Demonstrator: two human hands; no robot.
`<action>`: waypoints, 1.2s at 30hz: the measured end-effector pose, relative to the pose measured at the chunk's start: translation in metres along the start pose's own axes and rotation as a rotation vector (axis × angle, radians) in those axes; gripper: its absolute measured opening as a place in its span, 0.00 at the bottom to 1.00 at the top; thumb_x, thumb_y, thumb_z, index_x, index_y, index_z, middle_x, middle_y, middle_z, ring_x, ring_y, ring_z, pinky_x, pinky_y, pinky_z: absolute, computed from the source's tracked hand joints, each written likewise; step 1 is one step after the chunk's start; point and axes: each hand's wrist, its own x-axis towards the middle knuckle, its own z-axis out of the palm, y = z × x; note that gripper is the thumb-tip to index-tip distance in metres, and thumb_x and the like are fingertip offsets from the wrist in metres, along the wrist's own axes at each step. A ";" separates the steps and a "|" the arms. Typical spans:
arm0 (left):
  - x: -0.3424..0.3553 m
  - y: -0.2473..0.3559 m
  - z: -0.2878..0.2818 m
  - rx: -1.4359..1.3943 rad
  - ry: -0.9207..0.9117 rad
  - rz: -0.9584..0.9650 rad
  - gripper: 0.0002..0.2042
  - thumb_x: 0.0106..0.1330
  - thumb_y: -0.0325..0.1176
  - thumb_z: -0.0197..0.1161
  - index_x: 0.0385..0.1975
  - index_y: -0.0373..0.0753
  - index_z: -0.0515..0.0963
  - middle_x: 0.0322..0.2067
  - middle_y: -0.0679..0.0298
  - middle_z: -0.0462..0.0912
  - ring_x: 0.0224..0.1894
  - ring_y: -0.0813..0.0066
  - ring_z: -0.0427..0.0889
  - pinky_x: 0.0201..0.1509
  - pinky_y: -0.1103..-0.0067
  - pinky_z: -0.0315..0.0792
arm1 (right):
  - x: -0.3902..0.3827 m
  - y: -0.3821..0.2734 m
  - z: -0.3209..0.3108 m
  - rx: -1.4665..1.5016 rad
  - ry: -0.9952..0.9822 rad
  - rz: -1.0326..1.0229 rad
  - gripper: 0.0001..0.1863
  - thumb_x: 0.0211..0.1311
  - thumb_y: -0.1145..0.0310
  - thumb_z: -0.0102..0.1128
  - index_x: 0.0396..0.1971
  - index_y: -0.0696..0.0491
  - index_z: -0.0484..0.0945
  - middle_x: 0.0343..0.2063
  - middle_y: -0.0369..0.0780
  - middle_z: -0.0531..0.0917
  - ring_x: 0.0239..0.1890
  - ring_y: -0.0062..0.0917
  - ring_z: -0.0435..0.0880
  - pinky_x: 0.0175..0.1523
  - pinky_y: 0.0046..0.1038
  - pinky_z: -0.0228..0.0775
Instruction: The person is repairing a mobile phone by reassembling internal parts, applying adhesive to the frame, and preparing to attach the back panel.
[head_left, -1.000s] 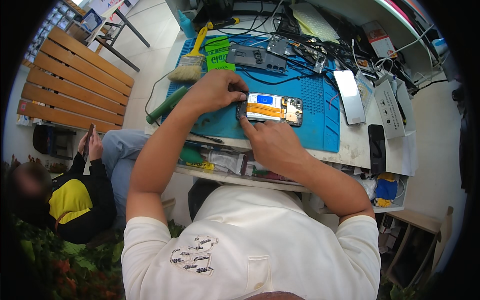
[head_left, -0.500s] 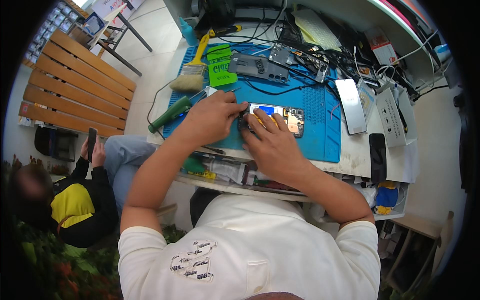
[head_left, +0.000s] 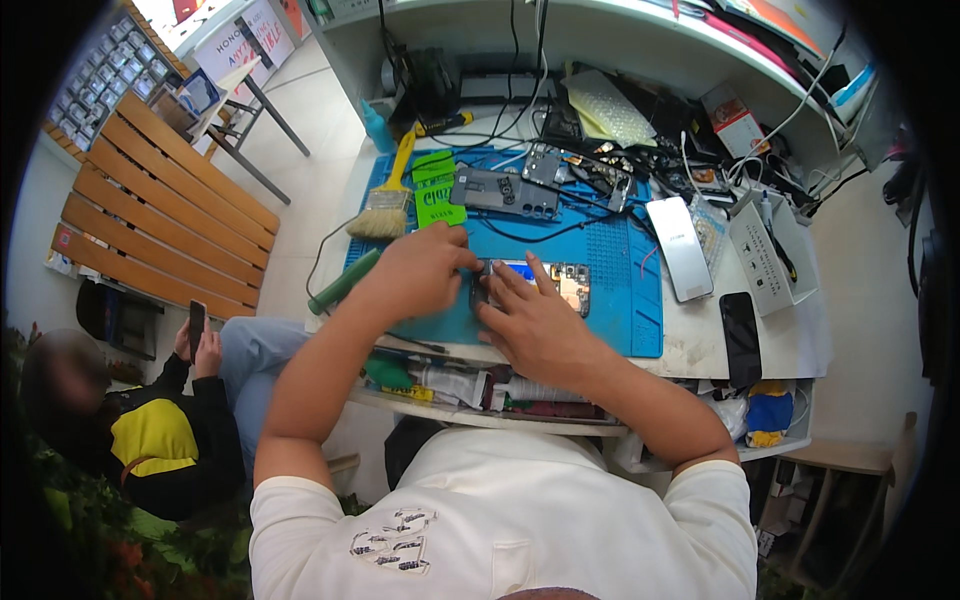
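An opened smartphone (head_left: 572, 284) lies on the blue work mat (head_left: 620, 330), its circuit board and a blue-marked part showing. My right hand (head_left: 540, 325) rests across it, fingers apart on its top and thumb by its left end, gripping it against the mat. My left hand (head_left: 425, 272) is at the phone's left end, its fingers bent together and the tips against that edge. Anything small between them is hidden. Under my left forearm lies a green-handled tool (head_left: 345, 283), partly covered. Beyond the phone is a grey phone back cover (head_left: 505, 192) with camera holes.
A yellow-handled brush (head_left: 385, 205), a green card (head_left: 436, 190) and tangled black cables (head_left: 540, 238) lie around the mat. To the right are a white phone (head_left: 680, 250), a black phone (head_left: 740, 340) and a white box (head_left: 765, 255). A seated person (head_left: 150, 430) holds a phone at left.
My view has tilted, so the bench sits lower in the picture. My left hand has shifted slightly at the phone's left end; my right hand still holds the phone.
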 end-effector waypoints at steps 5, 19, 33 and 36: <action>0.064 -0.044 -0.022 -0.163 0.319 -0.062 0.11 0.66 0.27 0.73 0.47 0.41 0.92 0.45 0.57 0.89 0.50 0.54 0.88 0.56 0.65 0.82 | -0.009 -0.007 -0.007 0.048 0.067 -0.002 0.17 0.77 0.60 0.64 0.53 0.57 0.83 0.67 0.52 0.79 0.78 0.48 0.69 0.86 0.62 0.48; 0.180 -0.040 0.017 -0.365 0.262 -0.271 0.20 0.67 0.41 0.76 0.56 0.38 0.91 0.46 0.50 0.94 0.52 0.55 0.93 0.60 0.66 0.82 | -0.028 0.128 -0.085 0.178 0.311 0.778 0.21 0.72 0.69 0.68 0.58 0.66 0.80 0.49 0.61 0.89 0.52 0.58 0.89 0.60 0.50 0.81; 0.172 -0.035 0.008 -0.992 0.423 -0.228 0.16 0.72 0.33 0.76 0.56 0.35 0.90 0.43 0.60 0.94 0.41 0.77 0.90 0.45 0.80 0.85 | -0.026 0.161 -0.061 0.519 0.442 0.982 0.24 0.77 0.60 0.66 0.64 0.60 0.83 0.37 0.49 0.94 0.40 0.36 0.95 0.50 0.36 0.83; 0.159 -0.033 -0.005 -0.970 0.463 -0.197 0.16 0.74 0.36 0.75 0.56 0.36 0.91 0.44 0.59 0.94 0.42 0.77 0.90 0.46 0.80 0.86 | -0.026 0.155 -0.067 0.502 0.421 0.990 0.23 0.78 0.58 0.65 0.62 0.60 0.85 0.37 0.48 0.94 0.40 0.35 0.94 0.50 0.35 0.83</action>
